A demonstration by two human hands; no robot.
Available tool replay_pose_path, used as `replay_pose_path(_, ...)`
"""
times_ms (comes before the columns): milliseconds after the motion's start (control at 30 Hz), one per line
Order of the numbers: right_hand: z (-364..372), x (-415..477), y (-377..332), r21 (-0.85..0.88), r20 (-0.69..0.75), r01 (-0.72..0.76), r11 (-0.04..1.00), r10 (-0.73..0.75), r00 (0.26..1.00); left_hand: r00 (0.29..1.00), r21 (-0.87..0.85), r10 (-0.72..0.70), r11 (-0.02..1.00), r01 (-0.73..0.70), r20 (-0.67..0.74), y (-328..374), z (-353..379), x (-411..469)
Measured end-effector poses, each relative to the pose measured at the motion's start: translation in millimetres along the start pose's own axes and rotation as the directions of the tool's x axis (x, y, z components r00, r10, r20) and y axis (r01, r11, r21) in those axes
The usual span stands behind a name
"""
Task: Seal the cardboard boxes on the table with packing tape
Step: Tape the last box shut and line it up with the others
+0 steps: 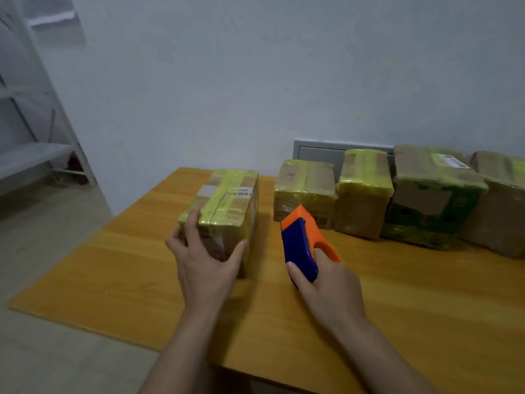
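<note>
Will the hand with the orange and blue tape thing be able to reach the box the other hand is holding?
Probably yes. The right hand with the tape dispenser is just beside the box, with only bare table between them. The left hand grips only its near end.

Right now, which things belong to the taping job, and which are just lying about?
Job: near box, held by the left hand; tape dispenser, gripped by the right hand; four taped boxes in a row by the wall; table.
Not the job: metal shelving; grey wall panel.
</note>
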State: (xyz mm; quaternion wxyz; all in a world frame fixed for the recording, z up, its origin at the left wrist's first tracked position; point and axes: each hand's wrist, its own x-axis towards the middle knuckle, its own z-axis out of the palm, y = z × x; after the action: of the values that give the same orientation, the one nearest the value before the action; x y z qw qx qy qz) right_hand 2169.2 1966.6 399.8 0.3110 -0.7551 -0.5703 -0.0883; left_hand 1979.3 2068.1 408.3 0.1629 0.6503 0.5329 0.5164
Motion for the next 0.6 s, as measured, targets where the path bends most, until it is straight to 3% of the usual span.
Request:
replay_pose_path(100,-4,-7,10,-0.126,0.035,0.021,0.992,-0.016,0.999,0.999,-0.023,0.023,0.999,-0.022,0.034,0,32,26)
replay_pose_path(333,-26,-15,29,-0.213,0.045,0.041,0.976,-0.032,0.998,0.992,-0.013,0.023,1.000,-0.022,0.121,11,88,60)
replay_pose_path(600,-56,-36,51,-0.238,0.152,-0.037,0.970,0.075,0.985,0.971,0.013,-0.034,0.999,0.032,0.239,23,84,29)
